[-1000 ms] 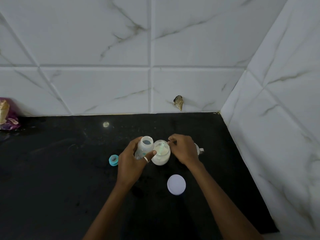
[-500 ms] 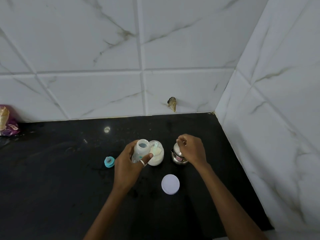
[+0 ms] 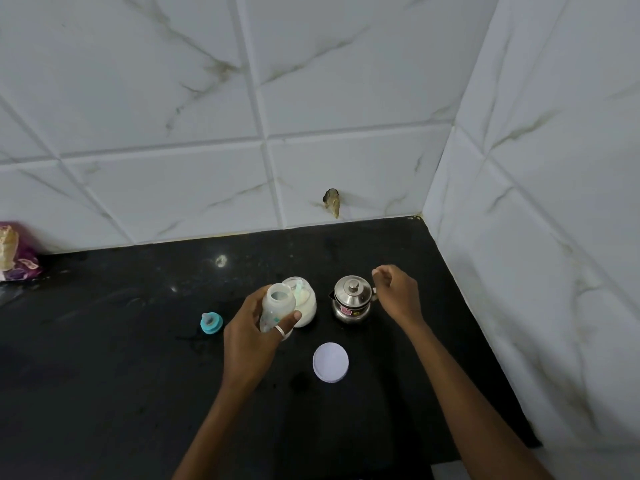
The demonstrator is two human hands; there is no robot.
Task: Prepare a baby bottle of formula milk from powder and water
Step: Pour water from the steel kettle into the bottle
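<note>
My left hand [image 3: 249, 337] grips a clear baby bottle [image 3: 277, 306] with its top off, tilted slightly over the black counter [image 3: 104, 358]. Right behind the bottle stands a glass jar of white powder [image 3: 306, 304] with a pale scoop [image 3: 298, 289] resting inside it. A small steel pot with a lid [image 3: 351, 299] stands to the right of the jar. My right hand [image 3: 396, 294] hovers just right of the pot by its handle, fingers loosely curled, holding nothing. The bottle's teal nipple ring [image 3: 211, 322] lies on the counter to the left.
The jar's white lid [image 3: 330, 362] lies flat in front of the jar and the pot. A purple packet [image 3: 15, 254] leans at the far left by the wall. White marble tiles close off the back and the right side [image 3: 536, 237] of the counter.
My right hand let go of the scoop, leaving it in the powder jar, and moved right past the steel pot. My left hand kept hold of the bottle.
</note>
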